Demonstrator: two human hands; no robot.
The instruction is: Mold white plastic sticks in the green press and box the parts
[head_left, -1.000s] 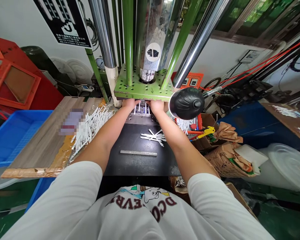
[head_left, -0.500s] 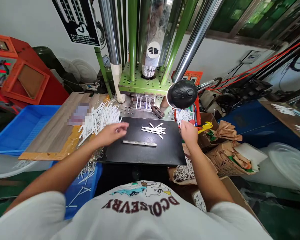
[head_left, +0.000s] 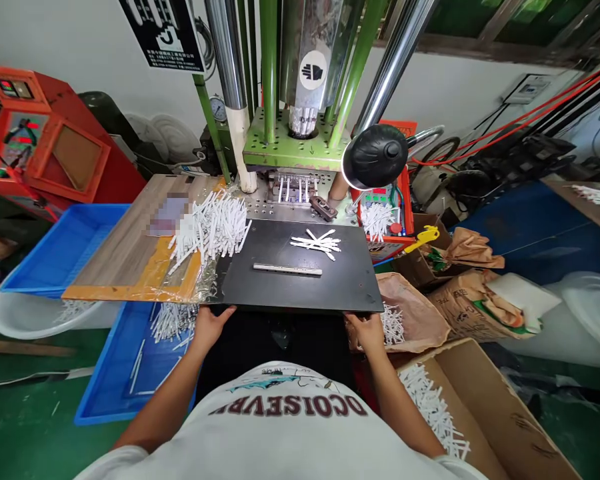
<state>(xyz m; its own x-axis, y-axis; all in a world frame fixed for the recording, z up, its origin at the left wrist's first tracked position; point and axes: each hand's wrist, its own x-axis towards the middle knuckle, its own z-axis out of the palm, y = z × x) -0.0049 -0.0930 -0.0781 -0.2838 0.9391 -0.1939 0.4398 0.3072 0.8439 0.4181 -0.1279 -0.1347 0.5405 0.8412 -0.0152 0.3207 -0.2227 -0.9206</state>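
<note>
My left hand (head_left: 214, 328) is at the front left corner of a black board (head_left: 280, 293), its thumb stretched along the edge. At the front right corner is my right hand (head_left: 369, 331), its thumb also against the edge. The other fingers of both hands are mostly hidden below the board, so I cannot tell whether they grip it. A small bunch of white plastic sticks (head_left: 316, 244) and a thin metal bar (head_left: 287, 269) lie on the board. Behind it, several white strips (head_left: 294, 190) rest in a metal mould (head_left: 275, 190) under a green press plate (head_left: 293, 157).
A large heap of white sticks (head_left: 210, 227) covers part of the wooden board (head_left: 120, 247) at left. A black lamp (head_left: 377, 157) hangs over the right side. Blue trays (head_left: 87, 400), a paper sack (head_left: 420, 313) and a cardboard box (head_left: 500, 407) stand lower down.
Both hands have come back toward my body, from above the left of the black board and beside its right edge to its front edge. The sticks and bar stayed put.
</note>
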